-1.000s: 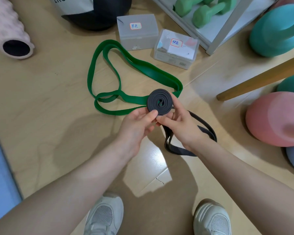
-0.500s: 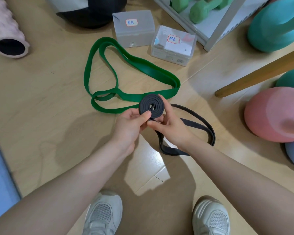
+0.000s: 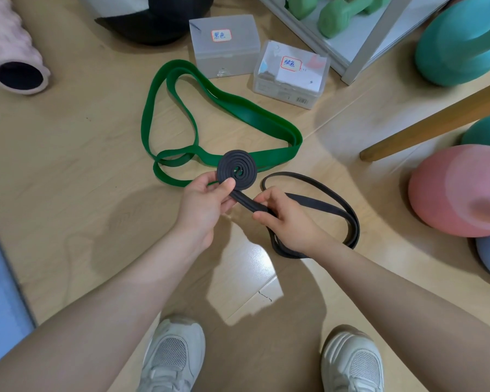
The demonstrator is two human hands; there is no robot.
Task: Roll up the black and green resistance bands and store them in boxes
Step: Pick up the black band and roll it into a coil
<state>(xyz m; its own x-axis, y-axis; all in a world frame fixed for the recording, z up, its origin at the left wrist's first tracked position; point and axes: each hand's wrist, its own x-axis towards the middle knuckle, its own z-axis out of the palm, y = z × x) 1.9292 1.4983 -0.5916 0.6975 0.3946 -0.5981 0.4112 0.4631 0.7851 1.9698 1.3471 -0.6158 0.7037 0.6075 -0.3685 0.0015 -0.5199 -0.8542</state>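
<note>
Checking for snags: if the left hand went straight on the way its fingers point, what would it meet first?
Probably the right hand, just across the black band stretched between it and the left hand; depth is unclear.

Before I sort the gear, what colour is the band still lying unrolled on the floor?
Green, plain; clearest in the head view.

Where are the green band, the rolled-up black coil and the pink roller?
green band [image 3: 255, 116], head view, on its wide flat stretch.
black coil [image 3: 237, 168], head view, on the spiral's rings.
pink roller [image 3: 12, 49], head view, on its bumpy side.
</note>
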